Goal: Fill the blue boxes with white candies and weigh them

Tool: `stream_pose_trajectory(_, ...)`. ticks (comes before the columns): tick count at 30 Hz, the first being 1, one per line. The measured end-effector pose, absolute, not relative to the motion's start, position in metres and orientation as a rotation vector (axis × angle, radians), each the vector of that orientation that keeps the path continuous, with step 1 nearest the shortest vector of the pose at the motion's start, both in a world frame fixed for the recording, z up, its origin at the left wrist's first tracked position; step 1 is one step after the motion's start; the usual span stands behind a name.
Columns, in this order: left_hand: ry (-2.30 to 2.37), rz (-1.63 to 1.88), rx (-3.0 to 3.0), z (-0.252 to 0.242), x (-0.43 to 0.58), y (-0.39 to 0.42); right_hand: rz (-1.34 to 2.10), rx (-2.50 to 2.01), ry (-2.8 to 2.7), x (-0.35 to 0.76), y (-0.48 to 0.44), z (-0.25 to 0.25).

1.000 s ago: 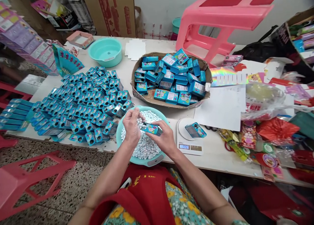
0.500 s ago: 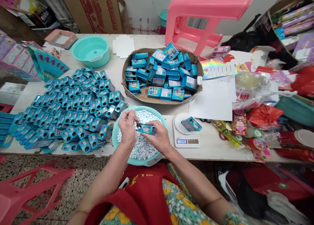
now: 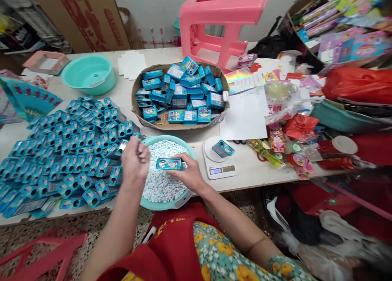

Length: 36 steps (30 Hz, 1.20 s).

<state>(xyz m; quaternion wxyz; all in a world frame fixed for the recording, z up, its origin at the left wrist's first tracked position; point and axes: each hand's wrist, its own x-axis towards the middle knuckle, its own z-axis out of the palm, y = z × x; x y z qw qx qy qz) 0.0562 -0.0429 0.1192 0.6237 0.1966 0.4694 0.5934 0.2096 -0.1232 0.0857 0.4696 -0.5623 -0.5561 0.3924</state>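
My right hand (image 3: 190, 174) grips a small blue candy box (image 3: 168, 163) over the turquoise basin (image 3: 180, 199). White candy shows in the round hole at the box's left end. Pale small candies (image 3: 165, 187) fill the basin. Off the basin's left side, my left hand (image 3: 136, 160) is raised with its fingers curled in; whatever may be inside them is hidden. Just beyond that hand stand many blue candy boxes (image 3: 81, 144) in rows, their dark round holes facing up.
A white digital scale (image 3: 219, 160) with one blue box lying on it stands right of the basin. Behind is a cardboard tray (image 3: 180, 126) of blue boxes. An empty turquoise basin (image 3: 88, 74), a pink stool (image 3: 220, 15) and packaging clutter (image 3: 290, 138) lie around.
My left hand has moved left, away from the box's hole. The box stays in my right hand, its hole now showing white instead of dark. The view has shifted right.
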Motion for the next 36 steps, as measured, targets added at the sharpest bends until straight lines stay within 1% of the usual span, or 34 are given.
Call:
stream_pose_trajectory(2, 1.19, 1.284, 0.358, 0.106, 0.046, -0.038, 1.003, -1.376, -1.308, 0.222, -0.133, 0.088)
stream_pose_trajectory(4, 1.343, 1.06, 0.337, 0.084, 0.042, -0.039, 1.023, -1.386, -1.258, 0.235, -0.145, 0.088)
stream_pose_trajectory(7, 1.384, 0.645, 0.534, 0.051, 0.045, -0.051, 1.031, -1.396, -1.176, 0.26, -0.169, 0.084)
stream_pose_trajectory(9, 1.384, 0.507, 0.761, 0.039, 0.049, -0.059, 1.034, -1.427, -1.099, 0.28, -0.189, 0.08)
stream_pose_trajectory(13, 1.452, 0.332, 1.256, 0.042, 0.059, -0.061, 0.994, -1.539, -0.904, 0.324, -0.23, 0.069)
stream_pose_trajectory(17, 1.479, 0.081, 1.914, 0.054, 0.073, -0.051, 0.903, -1.68, -0.745, 0.365, -0.263, 0.056)
stream_pose_trajectory(19, 1.46, 0.007, 2.109, 0.056, 0.082, -0.046, 0.835, -1.746, -0.658, 0.381, -0.275, 0.049)
stream_pose_trajectory(23, 1.354, 0.019, 2.202, 0.051, 0.121, -0.038, 0.723, -1.798, -0.503, 0.399, -0.289, 0.038)
stream_pose_trajectory(26, 1.159, 0.234, 2.287, 0.04, 0.178, -0.032, 0.695, -1.801, -0.452, 0.402, -0.29, 0.034)
stream_pose_trajectory(28, 0.946, 0.348, 2.376, 0.034, 0.225, -0.033, 0.707, -1.801, -0.44, 0.401, -0.287, 0.034)
stream_pose_trajectory(31, 0.702, 0.236, 2.442, 0.031, 0.284, -0.041, 0.746, -1.803, -0.421, 0.396, -0.281, 0.035)
stream_pose_trajectory(33, 0.727, 0.195, 2.37, 0.032, 0.302, -0.043, 0.75, -1.805, -0.411, 0.393, -0.272, 0.033)
stream_pose_trajectory(36, 0.962, 0.343, 2.305, 0.043, 0.283, -0.033, 0.702, -1.808, -0.444, 0.389, -0.246, 0.022)
